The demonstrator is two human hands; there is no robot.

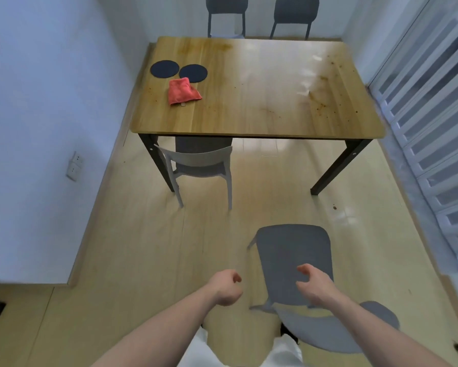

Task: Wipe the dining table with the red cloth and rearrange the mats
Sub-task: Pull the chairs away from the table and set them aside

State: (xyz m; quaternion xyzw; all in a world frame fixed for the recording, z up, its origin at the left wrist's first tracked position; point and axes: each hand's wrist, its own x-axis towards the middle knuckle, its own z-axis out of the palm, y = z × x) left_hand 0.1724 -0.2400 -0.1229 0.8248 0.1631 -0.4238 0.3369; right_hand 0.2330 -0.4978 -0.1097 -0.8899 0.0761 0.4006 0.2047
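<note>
The wooden dining table (249, 112) stands ahead of me, with brown stains along its far edge and right side. A crumpled red cloth (183, 91) lies near its left end. Just behind the cloth lie two round dark mats (164, 68) (194, 72), side by side and almost touching. My left hand (226, 287) hangs low in front of me, fingers curled into a loose fist with nothing in it. My right hand (312, 286) is over a grey chair's back, fingers apart and empty. Both hands are far from the table.
A dark grey chair (296, 260) stands right in front of me, under my right hand. A light grey chair (201, 165) is tucked at the table's near left. Two dark chairs (226, 9) (295, 11) stand beyond the table. Wall on the left, white railing (434, 107) on the right.
</note>
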